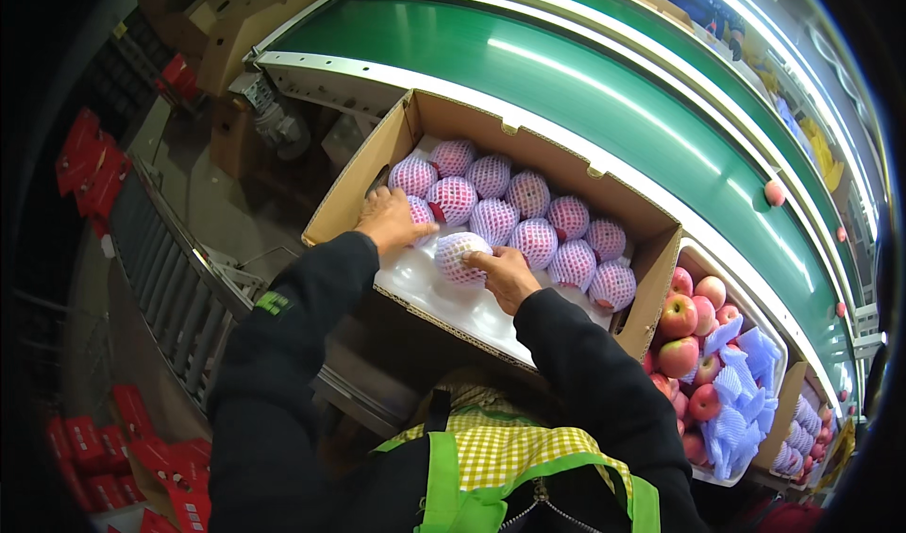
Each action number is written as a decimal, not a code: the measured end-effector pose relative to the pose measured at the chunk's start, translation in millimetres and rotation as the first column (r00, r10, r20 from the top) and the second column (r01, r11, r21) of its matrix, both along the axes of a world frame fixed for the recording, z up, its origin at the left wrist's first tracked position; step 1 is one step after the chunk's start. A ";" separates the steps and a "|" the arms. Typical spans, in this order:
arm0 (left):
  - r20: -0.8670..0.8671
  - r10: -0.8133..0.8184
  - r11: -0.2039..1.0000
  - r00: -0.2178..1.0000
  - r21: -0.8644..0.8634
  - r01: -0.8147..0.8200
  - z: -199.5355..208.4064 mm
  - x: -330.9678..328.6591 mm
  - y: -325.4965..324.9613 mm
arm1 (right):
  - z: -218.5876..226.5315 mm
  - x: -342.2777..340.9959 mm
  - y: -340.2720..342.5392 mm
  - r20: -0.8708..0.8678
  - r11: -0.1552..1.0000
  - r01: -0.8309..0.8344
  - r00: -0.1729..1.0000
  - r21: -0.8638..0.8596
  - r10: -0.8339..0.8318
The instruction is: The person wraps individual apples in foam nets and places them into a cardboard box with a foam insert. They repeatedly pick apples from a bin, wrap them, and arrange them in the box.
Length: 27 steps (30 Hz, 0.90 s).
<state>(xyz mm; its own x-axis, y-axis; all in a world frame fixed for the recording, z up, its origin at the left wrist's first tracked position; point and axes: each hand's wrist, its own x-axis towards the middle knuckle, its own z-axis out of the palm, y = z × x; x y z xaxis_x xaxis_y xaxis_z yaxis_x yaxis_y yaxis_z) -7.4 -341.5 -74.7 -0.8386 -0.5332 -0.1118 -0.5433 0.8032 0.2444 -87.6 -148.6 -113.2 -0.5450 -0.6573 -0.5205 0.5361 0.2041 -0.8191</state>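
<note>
An open cardboard box (415, 314) stands in front of me with a white moulded tray (491, 330) inside. Several apples in pinkish-white foam nets (493, 221) fill the tray's far rows, while bare hollows show along its near side. My right hand (510, 276) pinches a netted apple (460, 256) between thumb and fingers, over the near left hollows. At the box's left end my left hand (385, 219) curls round another netted apple (421, 212), partly hidden by the fingers.
A green conveyor belt (425, 37) runs behind the box, carrying a few loose apples (774, 193). To the right sits a white crate (779, 344) of bare apples and blue foam nets (731, 420). A roller track (165, 278) and red cartons (90, 443) lie left.
</note>
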 end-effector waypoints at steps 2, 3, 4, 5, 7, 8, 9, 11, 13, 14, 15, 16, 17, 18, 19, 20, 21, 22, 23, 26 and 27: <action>-0.092 -0.126 0.992 0.988 0.015 0.128 22.4 4.6 7.4 | -1.9 -3.1 -3.5 -0.012 0.994 -0.085 0.996 0.062 0.086; -0.008 -0.144 0.955 0.990 0.261 0.141 20.5 -1.5 14.5 | -2.9 -6.0 -2.9 -0.018 0.988 -0.119 0.992 0.098 0.122; 0.074 -0.159 0.870 0.985 0.483 0.104 21.7 -3.4 22.3 | -2.0 -5.2 -5.7 -0.020 0.986 -0.138 0.990 0.096 0.141; 0.146 -0.193 0.737 0.970 0.675 0.045 22.0 -3.9 28.5 | -1.2 -3.8 -8.8 -0.023 0.983 -0.156 0.987 0.095 0.159; 0.172 -0.089 0.669 0.981 0.740 -0.069 14.3 -2.9 31.3 | 1.7 -1.4 -11.0 -0.001 0.986 -0.167 0.986 0.027 0.167; 0.165 -0.078 0.637 0.983 0.767 -0.078 14.0 -2.3 29.2 | 4.4 0.1 -9.8 0.023 0.987 -0.159 0.987 -0.038 0.160; 0.158 -0.068 0.603 0.985 0.793 -0.086 13.7 -1.6 26.6 | 6.1 0.3 -9.1 0.049 0.983 -0.148 0.987 -0.104 0.154; 0.151 -0.095 0.583 0.984 0.809 -0.068 12.0 -1.4 27.7 | -17.1 -5.4 -9.2 -0.070 0.975 -0.205 0.977 -0.084 0.200; 0.182 -0.063 0.604 0.981 0.790 -0.108 11.0 1.1 31.9 | -22.3 -7.0 -9.7 -0.277 0.953 -0.293 0.911 0.082 0.304; 0.196 -0.051 0.609 0.979 0.783 -0.125 6.5 0.4 30.6 | -17.1 -6.3 -8.3 -0.413 0.928 -0.274 0.837 0.252 0.359; 0.220 -0.024 0.600 0.975 0.783 -0.161 6.6 0.9 30.0 | -12.0 -5.2 -7.8 -0.320 0.927 -0.261 0.884 0.270 0.342; 0.237 0.000 0.590 0.972 0.784 -0.191 11.1 -0.8 31.5 | 2.5 -4.5 -7.8 -0.230 0.924 -0.246 0.920 0.292 0.317; 0.254 0.025 0.578 0.967 0.785 -0.222 13.7 -1.7 32.1 | 9.6 -4.2 -8.6 -0.137 0.920 -0.234 0.948 0.315 0.288; 0.238 0.064 0.508 0.969 0.828 -0.237 9.6 -0.5 31.2 | 8.7 -3.0 -9.1 -0.155 0.949 -0.175 0.963 0.262 0.220; 0.226 0.104 0.436 0.968 0.865 -0.249 4.8 2.0 31.6 | 6.0 -0.8 -8.9 -0.168 0.972 -0.114 0.974 0.206 0.150; 0.217 0.146 0.360 0.965 0.897 -0.256 1.7 4.0 31.5 | 4.0 0.3 -9.5 -0.177 0.988 -0.054 0.981 0.148 0.080; 0.218 0.185 0.325 0.958 0.907 -0.269 0.2 5.1 30.6 | 2.3 -0.3 -11.0 -0.219 0.991 -0.047 0.973 0.123 0.074; 0.223 0.218 0.288 0.950 0.915 -0.281 4.8 4.9 33.4 | 0.3 -0.8 -11.1 -0.257 0.994 -0.036 0.964 0.102 0.062; 0.230 0.250 0.250 0.941 0.923 -0.292 7.1 4.3 35.3 | -2.6 -1.0 -11.2 -0.295 0.996 -0.026 0.954 0.080 0.049; 0.252 0.244 0.120 0.937 0.951 -0.286 2.9 -0.2 35.6 | -48.6 -7.3 -16.2 -0.348 0.997 -0.067 0.934 0.041 0.077; 0.259 0.258 0.102 0.931 0.951 -0.293 -0.3 -0.4 36.0 | -50.3 -8.0 -14.4 -0.357 0.993 -0.054 0.930 0.109 0.090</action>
<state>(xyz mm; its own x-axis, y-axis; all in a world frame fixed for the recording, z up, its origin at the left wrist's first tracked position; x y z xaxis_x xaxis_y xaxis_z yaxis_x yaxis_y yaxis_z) -7.8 -305.5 -75.0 -0.6487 -0.1633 -0.7433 -0.6876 -0.2929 0.6644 -95.6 -163.0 -163.6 -0.6606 -0.6590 -0.3597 0.1890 0.3178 -0.9291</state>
